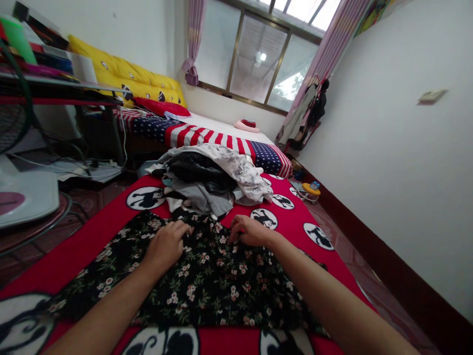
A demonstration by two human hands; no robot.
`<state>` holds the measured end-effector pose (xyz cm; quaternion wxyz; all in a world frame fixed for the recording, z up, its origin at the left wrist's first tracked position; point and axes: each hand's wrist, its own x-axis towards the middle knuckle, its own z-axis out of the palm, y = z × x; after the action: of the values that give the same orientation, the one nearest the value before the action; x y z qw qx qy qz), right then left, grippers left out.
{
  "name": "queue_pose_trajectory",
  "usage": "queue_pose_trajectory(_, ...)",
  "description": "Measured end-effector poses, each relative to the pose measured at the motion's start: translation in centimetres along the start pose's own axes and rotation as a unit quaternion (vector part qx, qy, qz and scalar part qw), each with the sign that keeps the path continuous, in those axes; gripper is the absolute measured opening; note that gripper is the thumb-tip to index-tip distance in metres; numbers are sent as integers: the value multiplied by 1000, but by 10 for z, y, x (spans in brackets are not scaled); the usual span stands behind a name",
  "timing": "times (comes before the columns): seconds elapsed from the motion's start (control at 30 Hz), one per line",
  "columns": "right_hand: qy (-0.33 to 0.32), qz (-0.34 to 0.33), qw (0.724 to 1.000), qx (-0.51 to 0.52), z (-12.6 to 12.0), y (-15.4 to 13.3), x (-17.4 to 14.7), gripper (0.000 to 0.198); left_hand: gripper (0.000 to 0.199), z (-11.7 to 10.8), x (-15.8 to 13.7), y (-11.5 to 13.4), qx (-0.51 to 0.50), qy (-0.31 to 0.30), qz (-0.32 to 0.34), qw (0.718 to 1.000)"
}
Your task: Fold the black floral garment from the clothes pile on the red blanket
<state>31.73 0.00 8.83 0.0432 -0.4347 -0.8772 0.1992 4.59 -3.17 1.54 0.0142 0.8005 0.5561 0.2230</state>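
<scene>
A black garment with small pink-and-white flowers [210, 283] lies spread across the red bed cover in front of me; its exact kind is not clear. My left hand [168, 246] is on its upper part, left of the middle, with the fingers bent and closed on the cloth. To the right, my right hand [251, 230] curls its fingertips down onto the garment's upper edge, pinching the fabric. Some fingertips of both hands are hidden. Just beyond the hands sits a heap of clothes [218, 172] in white, grey and black.
The red cover [291, 224] has round black-and-white figures. A second bed with a flag-pattern cover [207, 138] stands behind. At left are a cluttered desk [74, 86] and a stool with a white item [33, 197]. A yellow stool [311, 189] stands by the right wall.
</scene>
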Motion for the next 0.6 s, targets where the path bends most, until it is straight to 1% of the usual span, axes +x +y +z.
queue_pose_trajectory(0.07,-13,-38,992,-122,-5,-5,-4,36,38,0,0,0,8,1,0,1000)
queue_pose_trajectory(0.1,-19,-41,981,-187,-9,-6,-6,33,38,0,0,1,11,1,1,1000)
queue_pose_trajectory(0.17,-52,-13,956,-288,-18,-6,-13,25,38,-1,0,2,15,0,4,1000)
queue_pose_trajectory(0.23,-96,30,935,-340,-28,0,-21,21,38,-2,0,3,16,-1,6,1000)
queue_pose_trajectory(0.3,-119,80,923,-356,-38,10,-33,19,38,-2,0,3,16,-3,5,1000)
queue_pose_trajectory(0.4,-113,169,911,-360,-52,32,-53,18,38,-2,0,3,20,-8,3,1000)
queue_pose_trajectory(0.47,-85,243,897,-358,-62,44,-69,18,38,-1,0,2,21,-5,3,1000)
queue_pose_trajectory(0.53,-37,310,883,-351,-70,52,-83,22,39,0,0,2,20,-2,7,1000)
queue_pose_trajectory(0.6,18,366,870,-332,-73,54,-95,24,40,0,-1,2,18,-1,9,1000)
